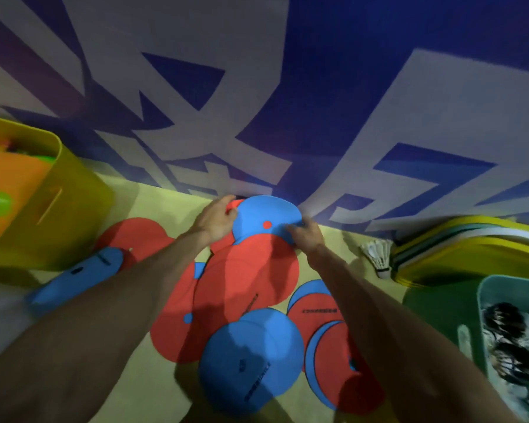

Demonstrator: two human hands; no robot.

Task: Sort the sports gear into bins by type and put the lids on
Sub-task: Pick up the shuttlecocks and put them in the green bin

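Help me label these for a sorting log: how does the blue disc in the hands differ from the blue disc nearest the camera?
The held blue disc is gripped at its edges by the left hand and right hand near the wall; the near blue disc lies untouched over red discs. The held blue disc shows a red centre dot; the near blue disc shows dark print. Both are round, flat and blue.

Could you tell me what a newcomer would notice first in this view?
The left hand and right hand hold a blue disc at the foot of the blue-and-white wall, beyond scattered red and blue discs on the floor. A yellow bin sits far left, a green bin of shuttlecocks lower right.
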